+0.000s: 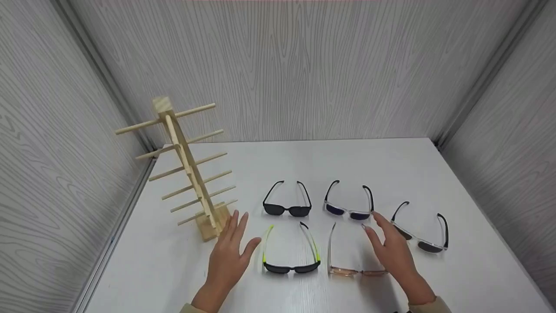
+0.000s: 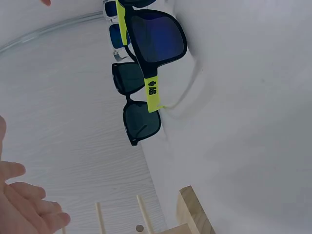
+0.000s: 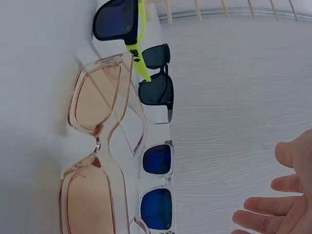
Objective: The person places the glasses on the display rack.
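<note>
My left hand [image 1: 227,258] is held with fingers extended beside the foot of a wooden peg rack [image 1: 186,161]; it grips nothing. The right hand [image 1: 393,252] reaches over the right part of the pink-framed glasses [image 1: 345,272], its fingers apart and holding nothing. Just past its fingertips lie clear-framed sunglasses with blue lenses [image 1: 346,212]. Between the hands are black sunglasses with yellow-green temples [image 1: 291,268], and behind them all-black sunglasses [image 1: 286,210]. Another clear-framed pair with dark lenses [image 1: 419,241] lies right of the right hand. In the right wrist view, the pink-framed glasses [image 3: 92,195] look near.
The rack stands at the left of the white table [image 1: 304,161], its several pegs sticking out to both sides. Grey wood-grain panels [image 1: 295,69] enclose the table at the back and both sides. All the glasses have their temples unfolded.
</note>
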Demonstrator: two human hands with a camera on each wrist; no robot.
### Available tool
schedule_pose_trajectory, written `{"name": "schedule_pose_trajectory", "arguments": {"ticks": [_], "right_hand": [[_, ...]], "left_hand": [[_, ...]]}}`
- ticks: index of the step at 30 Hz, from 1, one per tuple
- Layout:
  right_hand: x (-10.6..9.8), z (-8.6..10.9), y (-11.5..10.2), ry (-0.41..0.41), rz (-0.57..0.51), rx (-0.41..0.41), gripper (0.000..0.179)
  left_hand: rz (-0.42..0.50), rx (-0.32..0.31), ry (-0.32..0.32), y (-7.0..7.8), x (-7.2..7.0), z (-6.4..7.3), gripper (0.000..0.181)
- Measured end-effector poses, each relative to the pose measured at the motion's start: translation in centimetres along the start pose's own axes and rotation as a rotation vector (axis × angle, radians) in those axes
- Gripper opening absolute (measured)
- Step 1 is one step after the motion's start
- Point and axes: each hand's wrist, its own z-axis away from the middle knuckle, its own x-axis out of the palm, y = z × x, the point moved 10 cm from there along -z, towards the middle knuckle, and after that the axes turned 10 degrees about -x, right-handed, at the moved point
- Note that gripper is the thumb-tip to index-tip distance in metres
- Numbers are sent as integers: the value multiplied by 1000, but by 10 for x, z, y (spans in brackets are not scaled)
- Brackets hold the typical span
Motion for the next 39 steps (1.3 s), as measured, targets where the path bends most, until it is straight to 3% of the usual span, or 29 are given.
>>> {"name": "schedule_pose_trajectory", "arguments": {"ticks": [3, 7, 17, 23, 29, 39], "right_hand": [[2, 1, -8, 57, -60, -32, 39], [8, 3, -17, 97, -106, -53, 29], [49, 13, -28, -21, -232, 13, 25], [71, 17, -40, -115, -267, 1, 29], [92, 24, -43, -224, -313, 45, 40], [111, 29, -45, -316, -303, 67, 45]], "left_hand": [[84, -16, 28, -2, -4, 2, 53], [169, -98, 11, -10, 0, 6, 42], [407, -384, -127, -43, 30, 20, 39], [439, -557, -223, -61, 54, 30, 44], [450, -714, -330, -74, 75, 43, 54], [488, -784, -423, -78, 96, 55, 48]]}}
